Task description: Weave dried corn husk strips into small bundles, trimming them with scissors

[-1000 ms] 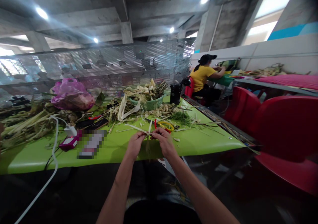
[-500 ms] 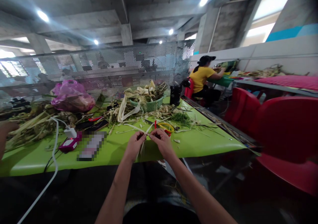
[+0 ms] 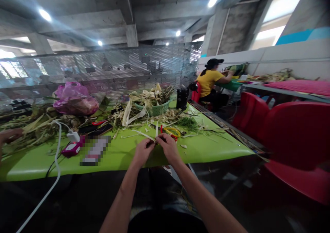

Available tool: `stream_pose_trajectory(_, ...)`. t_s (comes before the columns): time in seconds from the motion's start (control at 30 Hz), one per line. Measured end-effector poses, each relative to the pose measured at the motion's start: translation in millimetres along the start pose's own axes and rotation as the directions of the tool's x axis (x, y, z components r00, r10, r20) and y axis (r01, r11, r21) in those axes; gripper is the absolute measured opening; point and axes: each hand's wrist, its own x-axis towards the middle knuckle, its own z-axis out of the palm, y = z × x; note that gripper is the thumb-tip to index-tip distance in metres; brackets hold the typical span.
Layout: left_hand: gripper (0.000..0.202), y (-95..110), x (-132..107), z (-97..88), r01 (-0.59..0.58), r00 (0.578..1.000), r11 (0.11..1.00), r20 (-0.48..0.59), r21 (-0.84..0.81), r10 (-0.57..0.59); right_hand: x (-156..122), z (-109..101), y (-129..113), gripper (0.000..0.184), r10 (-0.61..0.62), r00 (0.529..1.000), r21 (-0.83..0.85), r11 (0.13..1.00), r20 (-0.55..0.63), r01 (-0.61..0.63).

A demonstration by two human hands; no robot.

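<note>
Over the near edge of the green table, my left hand [image 3: 144, 151] and my right hand [image 3: 168, 147] meet, both closed in a pinch. Between the fingertips they grip pale strips of dried plant leaf, which look like corn husk. One husk strip [image 3: 142, 134] slants out to the upper left, and another husk strip [image 3: 156, 129] stands almost upright. Where the strips cross is partly hidden by my fingers. Just beyond my right hand lie scissors [image 3: 174, 133] with red and yellow handles, among husk scraps.
A green basket [image 3: 160, 109] heaped with husks stands behind. Leftward are a pink bag [image 3: 74, 100], a purple charger [image 3: 72, 149], a phone [image 3: 96, 151] and a white cable [image 3: 58, 157]. Another person's hand [image 3: 11, 135] reaches into dried stalks. Red chairs [image 3: 296, 136] and a seated person [image 3: 210, 81] are rightward.
The right strip has turned more upright, and the strip ends that hung below my hands no longer show. At the left edge, the other person's hand has moved inward to the stalks.
</note>
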Motion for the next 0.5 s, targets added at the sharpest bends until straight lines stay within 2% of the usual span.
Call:
stream_pose_trajectory(0.13, 0.014, 2, 0, 1.6, -0.041, 0.999, 0.998, 0.036, 0.037, 0.04, -1, 0, 3, 0.015, -0.01, 0.998, -0.007, 1.0, -0.06, 0.009)
stream_pose_trajectory(0.23, 0.017, 4, -1, 1.9, -0.017, 0.999, 1.0, 0.04, -0.004, 0.017, 0, -1, 5, 0.016, -0.008, 0.999, 0.009, 1.0, -0.052, 0.009)
stream_pose_trajectory(0.37, 0.025, 8, -2, -0.4, 0.087, 0.996, 0.987, 0.026, -0.131, -0.085, 1, -1, -1, 0.019, -0.016, 1.0, 0.047, 0.999, 0.015, 0.015)
stream_pose_trajectory(0.5, 0.032, 12, -3, -3.3, 0.137, 0.99, 0.934, 0.003, -0.329, -0.144, -2, -1, -9, 0.02, -0.021, 0.998, 0.019, 1.0, 0.055, 0.02)
